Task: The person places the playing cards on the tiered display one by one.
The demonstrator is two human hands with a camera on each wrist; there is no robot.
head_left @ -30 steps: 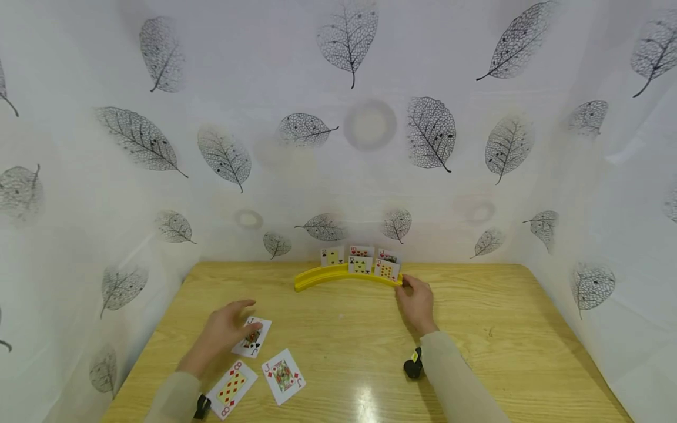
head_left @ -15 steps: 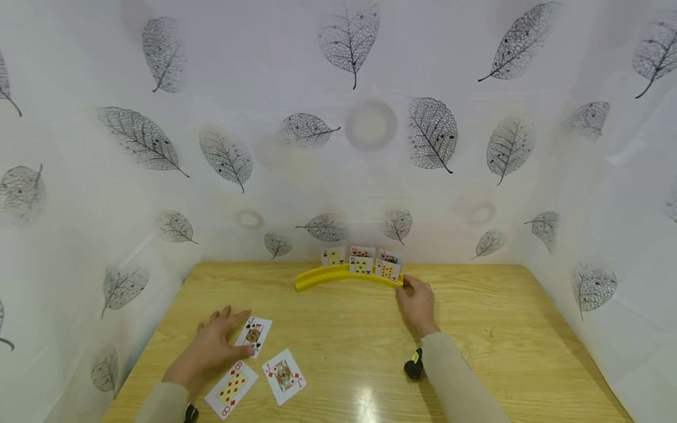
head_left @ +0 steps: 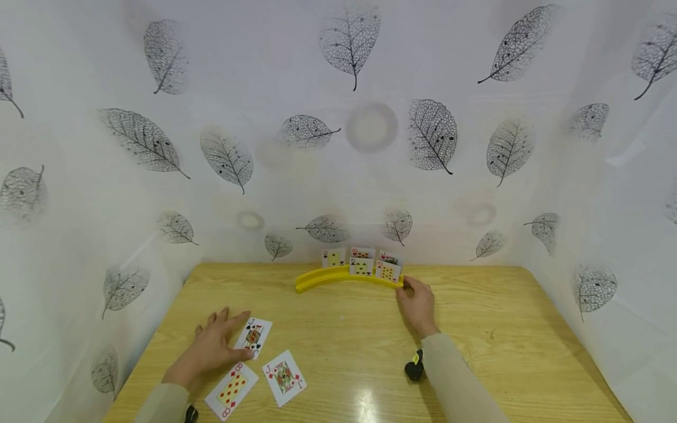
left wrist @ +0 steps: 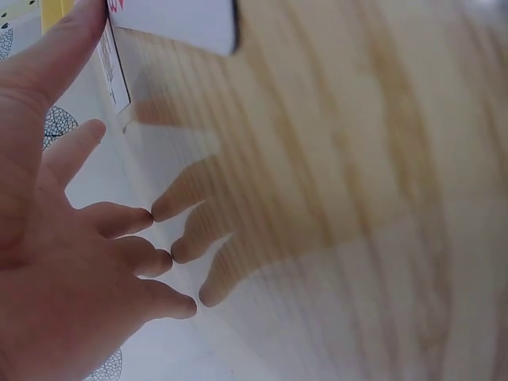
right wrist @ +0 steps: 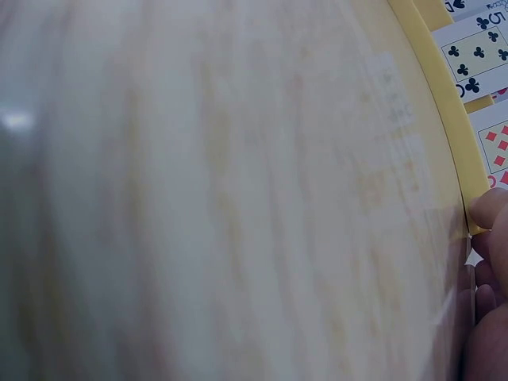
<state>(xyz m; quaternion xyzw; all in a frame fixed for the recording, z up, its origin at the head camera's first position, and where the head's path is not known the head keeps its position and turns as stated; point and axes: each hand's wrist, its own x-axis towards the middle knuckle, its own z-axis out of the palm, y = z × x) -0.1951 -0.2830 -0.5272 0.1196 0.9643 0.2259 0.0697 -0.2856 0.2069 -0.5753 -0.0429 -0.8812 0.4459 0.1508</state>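
At the table's left, my left hand (head_left: 208, 346) is spread over a jack of spades (head_left: 255, 337) lying face up. Its thumb touches the card's lower edge and the index fingertip is at the upper corner; the other fingers (left wrist: 131, 218) are spread out against the tabletop. My right hand (head_left: 418, 302) grips the right end of a curved yellow card holder (head_left: 317, 278) at the back. Upright in it, toward the right, stand a five of clubs (right wrist: 476, 54) and a ten of diamonds (right wrist: 496, 147), with a red ten (head_left: 363, 252) and a red jack (head_left: 389, 257) behind.
Near my left wrist lie an eight of diamonds (head_left: 231, 390) and a jack of diamonds (head_left: 284, 378), face up. Another black-suit card (head_left: 333, 258) stands in the holder's left half. A leaf-print white curtain (head_left: 338, 188) surrounds the wooden table (head_left: 344, 352).
My left hand has shifted left and spread its fingers, its thumb moving from the middle of the jack of spades to the lower edge. The right hand stays on the card holder.
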